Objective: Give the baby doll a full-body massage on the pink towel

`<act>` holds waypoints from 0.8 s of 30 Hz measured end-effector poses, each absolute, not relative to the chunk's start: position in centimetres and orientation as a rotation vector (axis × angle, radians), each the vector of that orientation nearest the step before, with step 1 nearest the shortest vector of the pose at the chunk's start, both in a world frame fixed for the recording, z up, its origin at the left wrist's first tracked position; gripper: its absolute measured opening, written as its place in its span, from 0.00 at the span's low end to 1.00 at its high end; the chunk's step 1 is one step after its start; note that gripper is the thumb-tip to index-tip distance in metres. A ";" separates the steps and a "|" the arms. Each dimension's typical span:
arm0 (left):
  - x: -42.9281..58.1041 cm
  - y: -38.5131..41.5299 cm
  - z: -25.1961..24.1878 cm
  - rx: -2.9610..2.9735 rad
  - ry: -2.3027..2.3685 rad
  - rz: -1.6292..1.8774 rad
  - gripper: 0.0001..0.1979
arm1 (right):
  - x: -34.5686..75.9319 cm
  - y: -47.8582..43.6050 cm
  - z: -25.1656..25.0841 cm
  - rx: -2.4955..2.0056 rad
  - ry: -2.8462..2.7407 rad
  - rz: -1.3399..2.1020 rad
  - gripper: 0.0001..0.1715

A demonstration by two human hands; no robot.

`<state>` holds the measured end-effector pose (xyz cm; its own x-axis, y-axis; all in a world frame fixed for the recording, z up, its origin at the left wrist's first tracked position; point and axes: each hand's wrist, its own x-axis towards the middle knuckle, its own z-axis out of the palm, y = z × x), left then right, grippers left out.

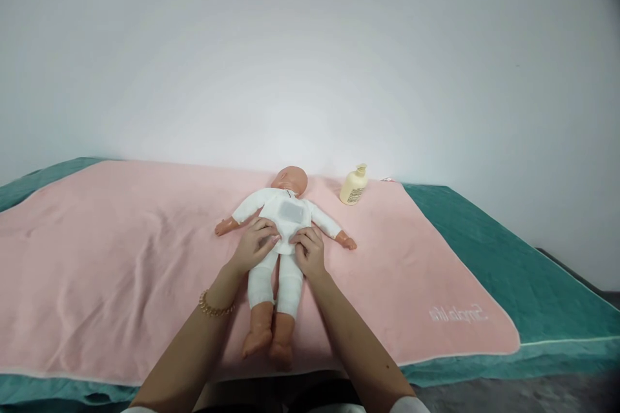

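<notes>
A baby doll in a white cloth body suit lies face down on a pink towel, head away from me, arms spread, feet toward me. My left hand rests on the doll's left hip, fingers curled and pressed against the waist. My right hand lies on the right hip, fingers bent and pressing the white cloth. Both hands meet at the doll's lower back. A gold bracelet circles my left wrist.
A cream lotion bottle stands on the towel's far edge, right of the doll's head. The towel covers a teal-covered bed against a white wall. The bed's near edge runs just below the doll's feet.
</notes>
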<state>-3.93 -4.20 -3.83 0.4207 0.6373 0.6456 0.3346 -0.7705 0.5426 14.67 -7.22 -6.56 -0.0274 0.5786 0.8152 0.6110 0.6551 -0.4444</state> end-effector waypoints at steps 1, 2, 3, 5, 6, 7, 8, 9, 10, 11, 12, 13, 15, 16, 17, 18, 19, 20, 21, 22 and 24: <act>-4.0 -4.3 -3.8 2.351 0.849 1.292 0.14 | 14.7 -7.3 -6.5 -0.966 -1.686 -0.037 0.17; -4.0 -4.3 -3.8 2.357 0.856 1.300 0.14 | 14.8 -7.4 -6.4 -0.958 -1.686 -0.037 0.17; -4.0 -4.3 -3.8 2.365 0.856 1.304 0.14 | 14.8 -7.5 -6.4 -0.956 -1.690 -0.036 0.18; -4.1 -4.3 -3.8 2.384 0.852 1.301 0.14 | 14.9 -7.5 -6.3 -0.965 -1.700 -0.030 0.19; -4.1 -4.3 -3.8 2.393 0.852 1.290 0.14 | 14.9 -7.4 -6.4 -0.974 -1.707 -0.020 0.18; -4.1 -4.3 -3.8 2.402 0.855 1.273 0.14 | 14.9 -7.4 -6.4 -0.984 -1.712 -0.008 0.18; -4.0 -4.3 -3.7 2.408 0.861 1.253 0.14 | 14.8 -7.3 -6.4 -0.999 -1.716 0.008 0.17; -4.0 -4.2 -3.7 2.412 0.868 1.233 0.13 | 14.8 -7.2 -6.4 -1.014 -1.720 0.023 0.16; -4.0 -4.2 -3.7 2.413 0.873 1.212 0.13 | 14.8 -7.1 -6.4 -1.029 -1.724 0.037 0.15; -4.0 -4.2 -3.7 2.411 0.877 1.192 0.13 | 14.8 -7.0 -6.5 -1.041 -1.726 0.047 0.15; -4.0 -4.2 -3.6 2.407 0.880 1.175 0.13 | 14.7 -7.0 -6.5 -1.050 -1.726 0.056 0.15; -3.9 -4.1 -3.6 2.401 0.882 1.161 0.12 | 14.7 -6.9 -6.5 -1.059 -1.725 0.067 0.15; -3.9 -4.1 -3.6 2.392 0.894 1.136 0.12 | 14.7 -6.7 -6.6 -1.075 -1.718 0.096 0.15; -3.9 -4.1 -3.6 2.388 0.903 1.125 0.12 | 14.7 -6.6 -6.7 -1.084 -1.713 0.112 0.16; -3.9 -4.1 -3.7 2.385 0.912 1.118 0.12 | 14.7 -6.6 -6.7 -1.091 -1.709 0.129 0.16; -3.9 -4.1 -3.7 2.384 0.920 1.113 0.12 | 14.7 -6.5 -6.7 -1.094 -1.705 0.144 0.16; -3.9 -4.1 -3.7 2.385 0.923 1.111 0.11 | 14.7 -6.5 -6.7 -1.091 -1.700 0.156 0.17; -3.9 -4.1 -3.7 2.387 0.921 1.113 0.11 | 14.8 -6.5 -6.7 -1.083 -1.696 0.164 0.17; -3.9 -4.1 -3.7 2.390 0.917 1.121 0.11 | 14.8 -6.6 -6.7 -1.073 -1.693 0.169 0.17; -3.9 -4.1 -3.7 2.394 0.914 1.135 0.11 | 14.8 -6.6 -6.6 -1.063 -1.688 0.169 0.17; -3.9 -4.1 -3.8 2.399 0.912 1.178 0.11 | 14.8 -6.8 -6.5 -1.045 -1.681 0.155 0.18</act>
<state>-3.91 -4.12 -3.80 0.4574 0.6654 0.5899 0.4046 -0.7465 0.5283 14.81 -6.78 -6.52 -0.0144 0.6966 0.7173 0.5535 0.6030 -0.5745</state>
